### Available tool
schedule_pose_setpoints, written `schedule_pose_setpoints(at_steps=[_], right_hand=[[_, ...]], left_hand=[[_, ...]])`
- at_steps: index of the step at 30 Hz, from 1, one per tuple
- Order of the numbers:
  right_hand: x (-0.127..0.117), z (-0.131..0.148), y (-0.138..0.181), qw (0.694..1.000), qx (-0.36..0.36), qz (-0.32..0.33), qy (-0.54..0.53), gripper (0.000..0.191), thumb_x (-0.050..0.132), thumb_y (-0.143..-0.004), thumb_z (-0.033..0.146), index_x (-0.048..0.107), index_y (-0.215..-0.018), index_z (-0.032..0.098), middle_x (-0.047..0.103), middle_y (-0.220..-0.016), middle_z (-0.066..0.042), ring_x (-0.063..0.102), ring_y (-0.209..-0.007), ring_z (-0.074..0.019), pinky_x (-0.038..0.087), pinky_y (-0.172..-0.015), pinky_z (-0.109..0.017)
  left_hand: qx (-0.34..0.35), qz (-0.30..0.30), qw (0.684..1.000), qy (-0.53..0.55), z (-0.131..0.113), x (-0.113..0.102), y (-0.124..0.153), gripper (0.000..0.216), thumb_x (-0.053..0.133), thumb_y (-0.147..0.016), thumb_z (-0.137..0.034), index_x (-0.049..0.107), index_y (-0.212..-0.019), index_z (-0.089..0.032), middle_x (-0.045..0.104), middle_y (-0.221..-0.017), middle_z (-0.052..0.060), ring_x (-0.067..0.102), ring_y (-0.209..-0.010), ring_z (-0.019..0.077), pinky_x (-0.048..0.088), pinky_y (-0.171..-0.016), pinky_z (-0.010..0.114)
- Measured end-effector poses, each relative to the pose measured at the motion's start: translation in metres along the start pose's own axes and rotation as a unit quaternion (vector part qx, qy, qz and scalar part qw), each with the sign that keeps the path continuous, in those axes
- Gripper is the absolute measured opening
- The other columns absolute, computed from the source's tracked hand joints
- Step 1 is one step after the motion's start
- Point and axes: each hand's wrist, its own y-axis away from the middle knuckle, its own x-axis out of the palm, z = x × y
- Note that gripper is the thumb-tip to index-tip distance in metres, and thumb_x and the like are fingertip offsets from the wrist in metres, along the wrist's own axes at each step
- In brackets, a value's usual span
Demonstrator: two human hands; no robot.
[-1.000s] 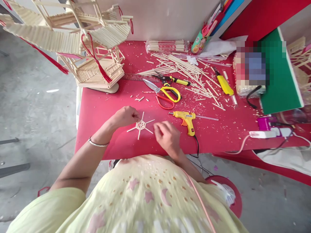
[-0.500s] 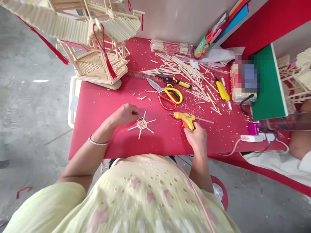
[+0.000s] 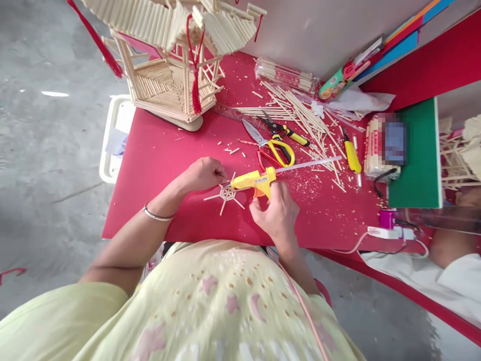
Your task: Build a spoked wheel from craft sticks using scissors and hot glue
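Note:
My right hand (image 3: 277,210) grips a yellow hot glue gun (image 3: 254,181), a clear glue stick jutting from its back. The gun's nozzle is over the upper part of a small six-armed wooden stick frame (image 3: 228,194) lying flat on the red table. At the frame's upper left edge, my left hand (image 3: 206,174) has its fingertips pinched together. What sits between those fingertips is too small to make out. Part of the frame is hidden behind the gun's tip.
Scissors (image 3: 280,150) and yellow-black cutters (image 3: 296,136) lie beyond the gun, near scattered sticks (image 3: 300,110). A stick-built pavilion (image 3: 161,93) stands at the back left. On the right are a yellow utility knife (image 3: 352,155), a power strip (image 3: 387,232) and another person's arm (image 3: 453,240).
My right hand has lifted the glue gun and brought it leftward, its nozzle now over the stick frame. My left hand stays pinched beside the frame. The camera view has shifted slightly.

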Motion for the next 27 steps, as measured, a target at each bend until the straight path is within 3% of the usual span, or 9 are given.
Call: schedule_pose_setpoints(at_steps=[8, 13, 27], right_hand=[[0.014, 0.005, -0.003, 0.996, 0.001, -0.036, 0.077, 0.043, 0.058, -0.09, 0.058, 0.06, -0.107, 0.018, 0.063, -0.097, -0.009, 0.06, -0.078, -0.0213, 0.03, -0.057, -0.03], [0.022, 0.002, -0.006, 0.993, 0.01, -0.034, 0.108, 0.029, 0.057, -0.094, 0.046, 0.062, -0.103, 0.019, 0.063, -0.095, -0.007, 0.059, -0.075, -0.0185, 0.029, -0.059, -0.031], [0.029, -0.002, -0.006, 0.994, -0.003, -0.029, 0.109, 0.028, 0.057, -0.092, 0.042, 0.063, -0.107, 0.019, 0.063, -0.094, -0.006, 0.058, -0.073, -0.0181, 0.029, -0.06, -0.03]], left_hand=[[-0.01, 0.018, 1.0, -0.007, -0.004, -0.003, -0.001, 0.027, 0.059, -0.07, -0.023, 0.083, -0.081, -0.017, 0.078, -0.08, 0.002, 0.068, -0.073, 0.0174, 0.048, -0.066, 0.024], [-0.02, 0.018, 1.0, -0.005, -0.003, -0.003, -0.001, 0.028, 0.059, -0.069, -0.023, 0.083, -0.082, -0.017, 0.078, -0.081, 0.001, 0.068, -0.074, 0.0174, 0.049, -0.066, 0.024], [-0.021, 0.02, 0.999, -0.018, -0.004, -0.002, -0.002, 0.027, 0.059, -0.07, -0.023, 0.083, -0.082, -0.017, 0.078, -0.08, 0.001, 0.069, -0.074, 0.0171, 0.049, -0.068, 0.024]])
